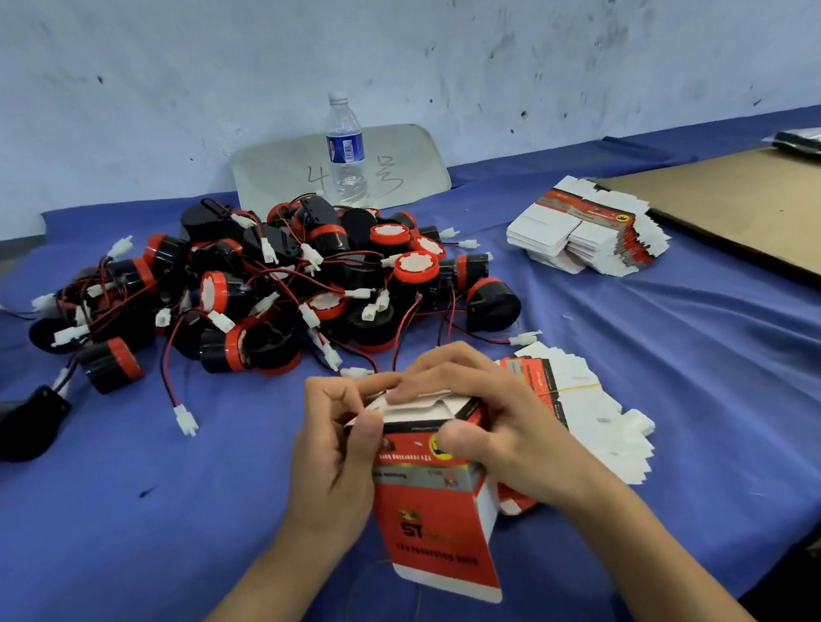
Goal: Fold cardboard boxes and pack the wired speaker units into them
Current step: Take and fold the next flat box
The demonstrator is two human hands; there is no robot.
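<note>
While we fold: box [433,509], top end half closed.
Left hand [335,454] pinches its corner, right hand [484,420] grips its top; we'd crease squarely before tucking.

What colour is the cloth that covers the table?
The cloth is blue; the head view shows it.

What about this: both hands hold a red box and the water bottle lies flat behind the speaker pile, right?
No: the head view shows the water bottle standing upright behind the speaker pile. The left hand and right hand do hold the red box.
</note>
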